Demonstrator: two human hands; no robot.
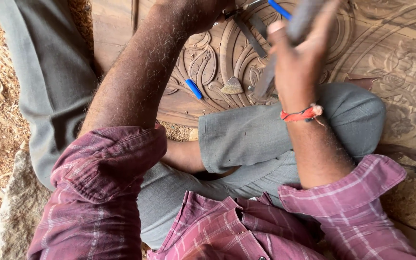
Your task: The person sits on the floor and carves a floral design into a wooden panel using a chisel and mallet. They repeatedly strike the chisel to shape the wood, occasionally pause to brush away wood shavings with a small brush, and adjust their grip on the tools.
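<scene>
Two hands work over one carved wooden panel that fills the upper right of the frame. The right hand, upper centre-right, is wrapped around one blurred grey mallet handle and wears one red thread at the wrist. The left hand, at the top centre, is cut off by the frame edge; whether it grips anything cannot be told. On the panel lie two blue pens, one small wedge-shaped chisel head and two dark metal blades.
</scene>
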